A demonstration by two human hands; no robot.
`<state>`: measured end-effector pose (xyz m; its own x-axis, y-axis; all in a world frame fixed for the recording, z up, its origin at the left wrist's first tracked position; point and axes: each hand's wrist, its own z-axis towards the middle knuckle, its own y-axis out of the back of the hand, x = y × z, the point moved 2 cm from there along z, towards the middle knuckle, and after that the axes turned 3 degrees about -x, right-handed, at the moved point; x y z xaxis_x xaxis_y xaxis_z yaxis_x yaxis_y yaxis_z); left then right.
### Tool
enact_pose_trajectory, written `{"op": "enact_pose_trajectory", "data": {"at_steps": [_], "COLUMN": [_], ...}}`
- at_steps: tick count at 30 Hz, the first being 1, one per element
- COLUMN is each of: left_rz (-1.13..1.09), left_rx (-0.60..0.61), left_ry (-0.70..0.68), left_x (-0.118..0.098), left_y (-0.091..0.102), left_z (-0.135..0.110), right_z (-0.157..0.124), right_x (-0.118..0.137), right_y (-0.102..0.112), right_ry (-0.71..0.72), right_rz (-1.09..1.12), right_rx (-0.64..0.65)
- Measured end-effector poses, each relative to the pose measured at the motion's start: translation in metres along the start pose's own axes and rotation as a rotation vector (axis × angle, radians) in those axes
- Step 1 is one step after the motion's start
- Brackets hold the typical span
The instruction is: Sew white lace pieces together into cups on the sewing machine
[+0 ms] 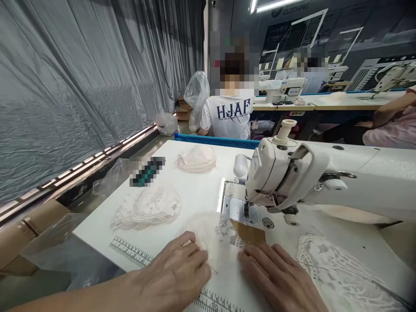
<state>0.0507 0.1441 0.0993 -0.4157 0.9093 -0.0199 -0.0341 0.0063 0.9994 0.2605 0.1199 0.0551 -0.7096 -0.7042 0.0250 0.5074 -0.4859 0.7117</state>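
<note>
A piece of sheer pale mesh [198, 223] with a lace edge [227, 232] lies on the white sewing table, just in front of the sewing machine's needle and presser foot [247, 210]. My left hand [180, 268] has its fingers curled down, with thumb and forefinger closed on the near left part of the mesh. At the lace edge, my right hand [279, 273] lies flat with its fingers stretched out, fingertips touching the fabric. Beside the presser foot, a brown plate [250, 233] sits on the machine bed, close to the right fingertips.
Stacked white lace pieces [149, 206] and a pale pink stack [197, 159] lie left of the machine. More lace [341, 268] with a thin dark tool [393, 297] is at right. The machine arm [357, 177] spans the right side. A person [229, 112] sits ahead.
</note>
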Motion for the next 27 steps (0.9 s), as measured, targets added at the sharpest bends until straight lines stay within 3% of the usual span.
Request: {"op": "enact_pose_trajectory", "data": {"at_steps": [3,5,7,9,11,15,19,27], "left_rz": [-0.146,-0.199,-0.282,-0.392,-0.472,-0.556,-0.565,-0.493], "left_rx": [0.058,-0.038,-0.086,-0.017,0.039,-0.015,-0.045,-0.087], "left_ry": [0.054,0.01,-0.082,-0.143,-0.093,0.114,0.261,0.234], "left_x": [0.004,0.007,0.011,0.018,0.03,0.054,0.057,0.05], "left_y": [0.016,0.021,0.018,0.007,-0.004,-0.015,-0.015,-0.027], "left_z": [0.018,0.04,0.066,0.087,0.098,0.095,0.091,0.095], "right_z": [-0.001,-0.002,-0.003,-0.003,-0.005,-0.013,-0.017,-0.013], "right_x": [0.001,0.002,0.002,0.001,-0.002,-0.01,-0.015,-0.018], "right_y": [0.005,0.009,0.013,0.016,0.017,0.008,0.002,0.004], "right_ry": [0.033,0.046,0.055,0.056,0.062,0.017,-0.083,-0.141], "right_rz": [0.033,0.091,0.123,0.113,0.103,0.115,0.112,0.072], "right_rx": [0.007,0.024,0.079,0.123,0.121,0.104,0.172,0.176]}}
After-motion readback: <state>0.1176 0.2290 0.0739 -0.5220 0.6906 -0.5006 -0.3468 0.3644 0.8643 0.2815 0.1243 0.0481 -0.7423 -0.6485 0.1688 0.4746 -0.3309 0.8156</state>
